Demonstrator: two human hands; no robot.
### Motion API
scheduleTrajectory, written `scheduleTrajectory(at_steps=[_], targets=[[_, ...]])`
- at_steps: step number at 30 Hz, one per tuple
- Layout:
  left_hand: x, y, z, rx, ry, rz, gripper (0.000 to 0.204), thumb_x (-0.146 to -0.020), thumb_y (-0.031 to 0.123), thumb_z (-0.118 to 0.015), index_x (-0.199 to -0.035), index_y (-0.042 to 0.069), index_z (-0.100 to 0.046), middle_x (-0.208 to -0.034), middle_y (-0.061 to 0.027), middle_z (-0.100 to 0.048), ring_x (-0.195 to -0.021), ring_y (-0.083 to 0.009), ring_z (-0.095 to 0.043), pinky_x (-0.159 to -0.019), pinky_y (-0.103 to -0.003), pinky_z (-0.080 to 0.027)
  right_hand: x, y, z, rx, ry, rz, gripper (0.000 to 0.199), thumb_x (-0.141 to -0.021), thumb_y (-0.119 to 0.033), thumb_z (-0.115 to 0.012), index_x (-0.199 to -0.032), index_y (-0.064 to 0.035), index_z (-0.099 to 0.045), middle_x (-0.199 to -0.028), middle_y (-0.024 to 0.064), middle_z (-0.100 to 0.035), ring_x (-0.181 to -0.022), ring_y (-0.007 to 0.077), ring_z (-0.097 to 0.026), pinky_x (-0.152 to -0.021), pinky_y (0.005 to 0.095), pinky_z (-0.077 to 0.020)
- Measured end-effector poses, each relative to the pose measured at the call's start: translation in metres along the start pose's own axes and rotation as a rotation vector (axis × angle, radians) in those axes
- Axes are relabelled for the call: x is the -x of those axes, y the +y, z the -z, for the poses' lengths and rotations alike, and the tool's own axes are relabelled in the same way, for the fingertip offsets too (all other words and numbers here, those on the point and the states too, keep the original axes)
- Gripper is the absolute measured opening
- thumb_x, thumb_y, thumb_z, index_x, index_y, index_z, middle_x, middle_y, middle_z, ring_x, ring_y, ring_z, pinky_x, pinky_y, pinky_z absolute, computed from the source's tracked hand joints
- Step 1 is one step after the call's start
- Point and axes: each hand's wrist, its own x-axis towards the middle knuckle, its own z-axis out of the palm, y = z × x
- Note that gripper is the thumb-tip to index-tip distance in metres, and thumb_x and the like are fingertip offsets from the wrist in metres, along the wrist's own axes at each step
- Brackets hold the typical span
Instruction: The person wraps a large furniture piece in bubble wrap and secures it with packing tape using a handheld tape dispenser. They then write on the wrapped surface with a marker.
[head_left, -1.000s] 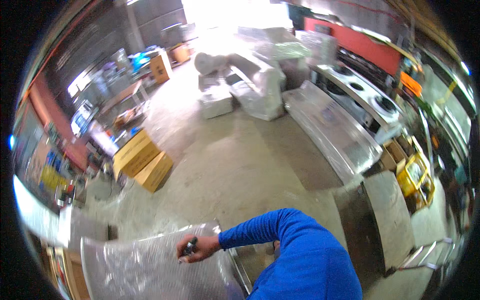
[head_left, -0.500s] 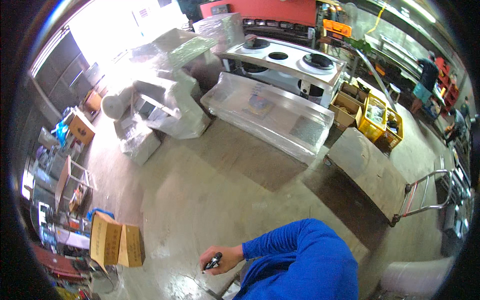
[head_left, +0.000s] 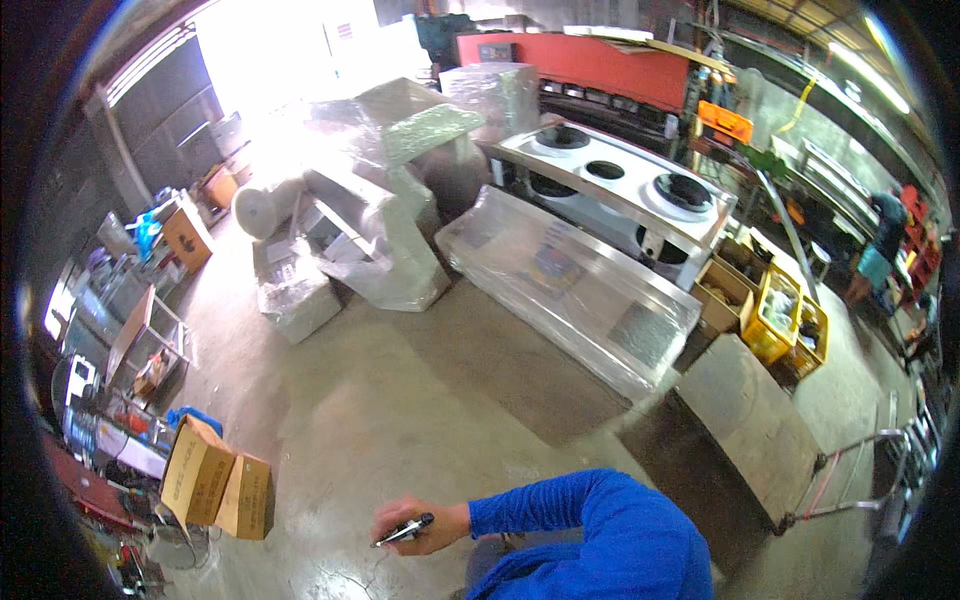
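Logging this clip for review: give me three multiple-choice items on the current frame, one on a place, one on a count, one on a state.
1. Where do the brown cardboard boxes nearest the hand stand?
A. On the concrete floor, left of the hand
B. On the steel cooktop
C. In the yellow crate

2. How many round burner openings does the white steel cooktop show?
A. One
B. Three
C. Six

3. What is the hand's state?
A. Flat and empty
B. Closed on a dark marker pen
C. Gripping a box flap

Answers:
1 A: the boxes rest on the floor.
2 B: three rings sit along the cooktop.
3 B: the hand on the blue sleeve has its grip round the pen.
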Motion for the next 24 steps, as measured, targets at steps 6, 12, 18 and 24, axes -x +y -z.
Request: scheduleTrajectory(at_steps=[6,12,18,24], targets=[[0.127,-0.205,0.198,-0.276,0.211,0.412,0.042,-0.099,0.035,-0.046,-0.111,0.001,-0.066,-0.103,-0.0169,-0.067,-0.093,-0.0294,-0.063,-0.08,-0.038,-0.048,0.029,0.024,-0.076,-0.191,-0.168,-0.086,0.023,-0.087,-0.011,-0.067,-0.11,-0.0052,-0.067,-0.095,0.0085,-0.067,-0.087,0.021,-0.063,-0.078,0.0338,-0.0514],[0.258,-0.248,0.282,-0.404,0.193,0.656,0.04,-0.098,0.032,-0.051,-0.119,0.001,-0.065,-0.114,-0.0226,-0.067,-0.107,-0.0395,-0.063,-0.091,-0.046,-0.049,0.056,-0.003,-0.199,-0.219,-0.528,-0.169,0.028,-0.085,-0.016,-0.072,-0.109,-0.0038,-0.068,-0.097,0.0088,-0.069,-0.09,0.0154,-0.066,-0.08,0.0295,-0.0523],[0.293,-0.197,0.333,0.126,0.148,0.208,0.026,-0.093,0.027,-0.05,-0.077,0.009,-0.061,-0.074,-0.0148,-0.065,-0.068,-0.0341,-0.065,-0.064,-0.044,-0.052,0.085,-0.027,-0.412,-0.262,-0.659,-0.02,0.024,-0.082,-0.005,-0.074,-0.103,0.0002,-0.067,-0.096,0.0072,-0.07,-0.091,0.0129,-0.065,-0.084,0.03,-0.051],[0.313,-0.223,0.408,0.305,-0.056,-0.17,0.029,-0.092,0.03,-0.061,-0.075,0.008,-0.056,-0.065,-0.0121,-0.057,-0.063,-0.0317,-0.063,-0.056,-0.043,-0.048,0.095,-0.109,-0.686,-0.294,-0.76,0.097,0.027,-0.084,-0.002,-0.074,-0.111,0.0004,-0.067,-0.101,0.0082,-0.069,-0.092,0.0125,-0.063,-0.081,0.0269,-0.0511]])
